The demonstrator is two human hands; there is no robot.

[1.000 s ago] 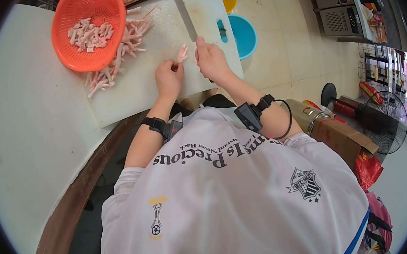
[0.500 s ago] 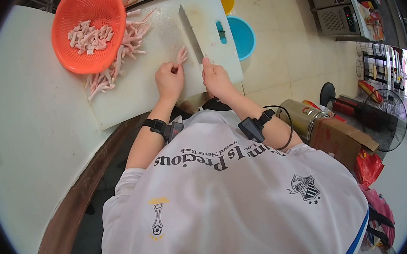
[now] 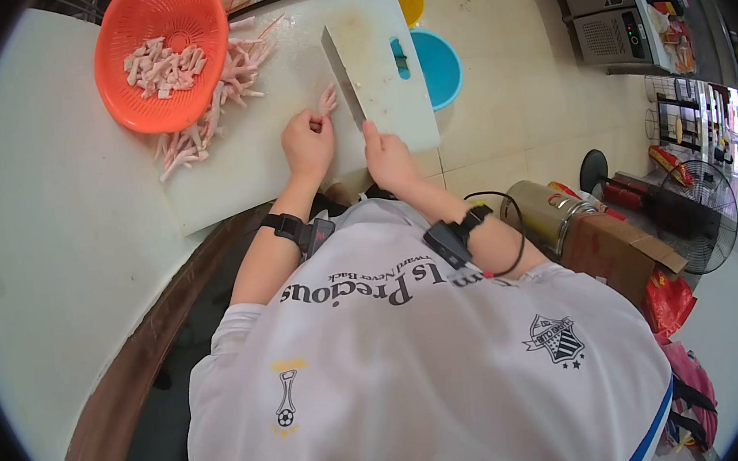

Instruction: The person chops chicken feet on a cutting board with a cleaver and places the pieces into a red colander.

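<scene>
Knife point(image 3: 344, 77) nearer the chicken foot point(image 3: 327, 102)

A pale pink, raw chicken foot point(image 3: 327, 101) is pointing toes-forward over the white plastic cutting board point(image 3: 298, 51); a long, straight grey metal-bladed knife point(image 3: 344, 77) is slanting just beside it.

White cutting board point(image 3: 296, 69) on white counter point(image 3: 55, 198)

Board overlaps the brown-edged counter; slot at right end. Pile of chicken feet point(image 3: 241, 78) lies on its left side; a single foot point(image 3: 327, 99) lies apart, mid-board. Orange basket point(image 3: 119, 77) overlaps pile; its footing is hidden.
</scene>
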